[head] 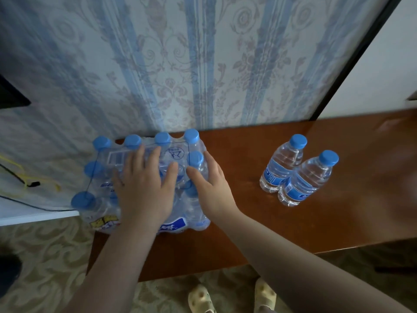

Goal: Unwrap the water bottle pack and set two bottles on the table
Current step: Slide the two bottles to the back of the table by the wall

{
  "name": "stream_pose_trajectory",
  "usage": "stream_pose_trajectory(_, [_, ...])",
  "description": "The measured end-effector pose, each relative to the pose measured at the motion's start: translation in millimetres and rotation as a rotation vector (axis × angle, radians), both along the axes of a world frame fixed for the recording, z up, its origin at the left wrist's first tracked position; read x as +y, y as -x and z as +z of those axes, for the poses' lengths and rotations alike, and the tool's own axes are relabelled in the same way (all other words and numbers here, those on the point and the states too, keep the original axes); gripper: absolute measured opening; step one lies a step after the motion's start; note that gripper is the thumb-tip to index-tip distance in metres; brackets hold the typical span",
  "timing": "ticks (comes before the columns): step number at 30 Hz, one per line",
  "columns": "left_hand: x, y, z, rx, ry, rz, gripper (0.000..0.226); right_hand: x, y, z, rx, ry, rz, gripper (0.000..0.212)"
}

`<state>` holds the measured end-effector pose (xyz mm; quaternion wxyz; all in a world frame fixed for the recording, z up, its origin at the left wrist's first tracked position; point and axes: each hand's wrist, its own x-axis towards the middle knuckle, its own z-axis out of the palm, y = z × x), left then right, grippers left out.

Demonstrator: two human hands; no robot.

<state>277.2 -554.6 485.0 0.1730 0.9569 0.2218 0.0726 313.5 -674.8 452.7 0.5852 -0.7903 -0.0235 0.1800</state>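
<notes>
A shrink-wrapped pack of water bottles point(106, 172) with blue caps stands at the left end of the brown wooden table point(248, 211). My left hand point(144, 188) lies flat on top of the pack, fingers spread. My right hand point(209, 184) rests against the pack's right side, fingers spread over a bottle there. Two loose bottles stand upright on the table to the right, touching each other: one farther back point(282, 163) and one nearer point(304, 179). Whether the wrap is torn under my hands is hidden.
A wall with blue-striped floral wallpaper point(180, 64) rises right behind the table. A white surface with yellow and black cables point(29, 184) adjoins the table's left end. A white panel point(383, 64) stands at right. Patterned carpet and my slippered feet point(200, 299) lie below the table's front edge.
</notes>
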Motion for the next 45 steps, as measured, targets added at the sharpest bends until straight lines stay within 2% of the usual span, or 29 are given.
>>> stream_pose_trajectory(4, [-51,-11,-2,-0.109,0.023,-0.221,0.053,-32,-1,5,-0.067,0.094,0.008,0.052])
stream_pose_trajectory(8, [-101,-30,-3,-0.151,0.101,-0.415,0.044,-86,-4,21,-0.197,0.376,0.158,0.042])
stream_pose_trajectory(10, [-126,-39,-3,-0.175,0.177,-0.463,0.039,-115,-5,31,-0.243,0.499,0.221,0.027])
stream_pose_trajectory(12, [-147,-49,1,-0.231,0.322,-0.473,0.037,-147,-6,41,-0.319,0.528,0.18,0.017])
stream_pose_trajectory(15, [-170,-74,8,-0.344,0.395,-0.455,0.04,-196,-18,56,-0.625,0.534,0.026,0.021])
stream_pose_trajectory(18, [-191,-101,11,-0.266,0.403,-0.481,0.051,-242,-49,67,-0.765,0.624,0.03,0.027])
stream_pose_trajectory(21, [-213,-116,-1,-0.153,0.454,-0.421,0.05,-275,-80,63,-0.685,0.67,0.244,0.041])
stream_pose_trajectory(24, [-231,-115,-19,-0.208,0.402,-0.291,0.044,-288,-94,50,-0.592,0.635,0.462,0.045])
stream_pose_trajectory(27, [-239,-110,-23,-0.264,0.398,-0.203,0.046,-283,-100,40,-0.568,0.629,0.54,0.047])
stream_pose_trajectory(33, [-228,-119,-15,-0.09,0.372,-0.269,0.04,-269,-117,32,-0.637,0.753,0.66,0.043])
stream_pose_trajectory(37, [-210,-132,-6,-0.048,0.358,-0.326,0.036,-274,-135,37,-0.583,0.692,0.756,0.031])
stream_pose_trajectory(40, [-206,-137,-12,-0.078,0.417,-0.338,0.036,-280,-144,35,-0.559,0.645,0.748,0.028])
stream_pose_trajectory(45, [-221,-163,-14,-0.152,0.403,-0.32,0.037,-292,-166,32,-0.501,0.566,0.56,0.031])
